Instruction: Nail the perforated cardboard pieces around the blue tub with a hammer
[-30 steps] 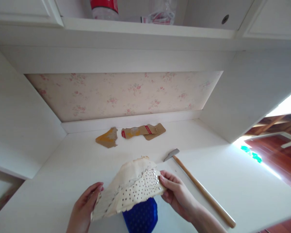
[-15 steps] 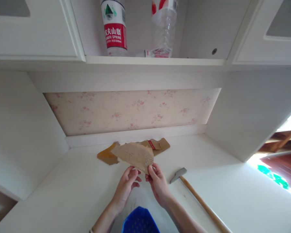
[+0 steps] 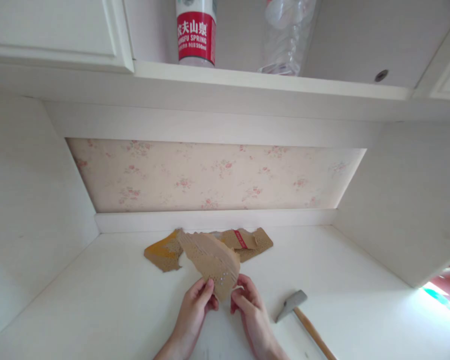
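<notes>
A torn piece of brown cardboard, with a row of small pale studs or holes near its lower right, is held up over the white countertop. My left hand pinches its lower edge, thumb on top. At the right lower edge is my right hand, fingers curled with a gap between thumb and forefinger; its fingertips are close to or just touching the cardboard. Behind lie flatter cardboard scraps: one with an orange patch on the left, another with a red strip on the right.
A hammer with a wooden handle lies right of my right hand. Above, an open cabinet shelf holds a red-labelled water bottle and a clear plastic bottle. White side panels flank the counter.
My left hand has closed on the cardboard, while the right thumb has come off it. The cardboard has tilted more upright. The view has shifted, and the blue basket has left the frame.
</notes>
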`<state>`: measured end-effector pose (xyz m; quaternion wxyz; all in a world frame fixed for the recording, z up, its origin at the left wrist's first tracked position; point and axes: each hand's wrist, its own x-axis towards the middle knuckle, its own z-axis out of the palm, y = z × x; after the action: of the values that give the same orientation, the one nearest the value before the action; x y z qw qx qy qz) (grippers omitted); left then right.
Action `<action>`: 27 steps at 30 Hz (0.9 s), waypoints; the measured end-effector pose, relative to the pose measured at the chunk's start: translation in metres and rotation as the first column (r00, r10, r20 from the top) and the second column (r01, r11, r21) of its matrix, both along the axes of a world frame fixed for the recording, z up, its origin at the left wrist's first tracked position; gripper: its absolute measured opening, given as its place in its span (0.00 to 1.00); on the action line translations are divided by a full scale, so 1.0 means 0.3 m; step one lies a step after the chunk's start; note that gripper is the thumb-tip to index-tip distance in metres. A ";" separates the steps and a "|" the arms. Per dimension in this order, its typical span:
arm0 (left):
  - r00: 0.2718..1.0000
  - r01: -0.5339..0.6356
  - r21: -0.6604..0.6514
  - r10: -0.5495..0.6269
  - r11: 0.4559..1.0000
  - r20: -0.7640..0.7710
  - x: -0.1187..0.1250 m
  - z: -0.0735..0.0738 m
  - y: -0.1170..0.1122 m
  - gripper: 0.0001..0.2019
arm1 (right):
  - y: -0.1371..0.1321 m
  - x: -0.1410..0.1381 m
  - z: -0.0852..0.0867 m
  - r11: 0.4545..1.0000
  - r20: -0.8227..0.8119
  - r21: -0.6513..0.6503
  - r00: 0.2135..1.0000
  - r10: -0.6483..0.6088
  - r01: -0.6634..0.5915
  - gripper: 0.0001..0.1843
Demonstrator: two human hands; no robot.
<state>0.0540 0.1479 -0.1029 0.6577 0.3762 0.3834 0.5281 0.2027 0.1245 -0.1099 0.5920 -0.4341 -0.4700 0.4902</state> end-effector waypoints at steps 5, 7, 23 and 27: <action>0.994 -0.011 -0.062 0.017 0.998 0.104 -0.009 0.008 0.002 0.19 | 0.018 0.009 -0.017 0.992 0.190 0.106 0.978 -0.088 0.069 0.19; 0.993 -0.014 -0.069 0.023 0.998 0.120 -0.015 0.008 0.001 0.19 | 0.020 0.005 -0.022 0.989 0.271 0.142 0.959 -0.082 0.044 0.15; 0.990 0.055 -0.118 -0.039 0.991 0.135 -0.021 0.021 -0.012 0.16 | -0.003 0.006 -0.048 0.960 0.486 0.263 0.845 -0.221 0.099 0.11; 0.987 0.107 -0.094 -0.095 0.990 0.130 -0.028 0.020 -0.016 0.14 | -0.011 0.004 -0.047 0.954 0.501 0.285 0.833 -0.235 0.097 0.08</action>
<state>0.0455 0.1432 -0.0970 0.7244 0.3279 0.3480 0.4965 0.2039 0.1213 -0.1241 0.5295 -0.5143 -0.6323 0.2353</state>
